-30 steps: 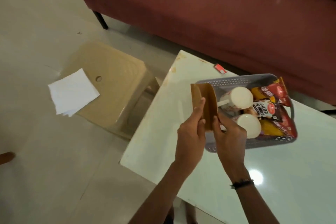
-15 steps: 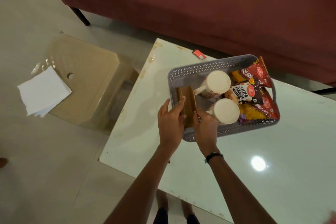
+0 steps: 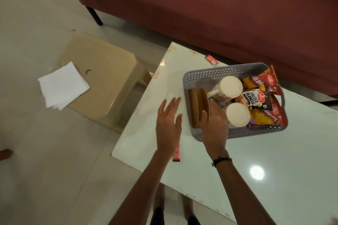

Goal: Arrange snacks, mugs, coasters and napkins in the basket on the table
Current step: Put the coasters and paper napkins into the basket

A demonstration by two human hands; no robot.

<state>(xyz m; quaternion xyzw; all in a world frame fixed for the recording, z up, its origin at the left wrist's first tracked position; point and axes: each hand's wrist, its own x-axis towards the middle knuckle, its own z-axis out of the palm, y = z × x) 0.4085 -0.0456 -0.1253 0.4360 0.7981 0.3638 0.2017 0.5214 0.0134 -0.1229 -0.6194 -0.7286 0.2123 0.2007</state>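
Observation:
A grey perforated basket (image 3: 219, 71) stands on the white table (image 3: 274, 160). Inside it two white mugs (image 3: 230, 86) (image 3: 237, 117) lie on their sides beside red and yellow snack packets (image 3: 267, 113), among them a salted peanuts pack (image 3: 251, 98). Brown coasters (image 3: 198, 107) stand on edge at the basket's left end. My left hand (image 3: 168, 124) hovers open over the table just left of the basket. My right hand (image 3: 214, 126) is open at the basket's near-left corner, fingers spread beside the coasters. A stack of white napkins (image 3: 62, 86) lies on a beige stool (image 3: 109, 78) to the left.
A maroon sofa (image 3: 219, 5) runs along the back, close behind the table. A small red wrapper (image 3: 211, 59) lies on the table's far edge and a red sachet (image 3: 176, 154) lies near its front left edge. Tiled floor surrounds the stool.
Both hands lowered the brown coasters into the basket's left end and let go. The left hand has drawn back to the left, now open.

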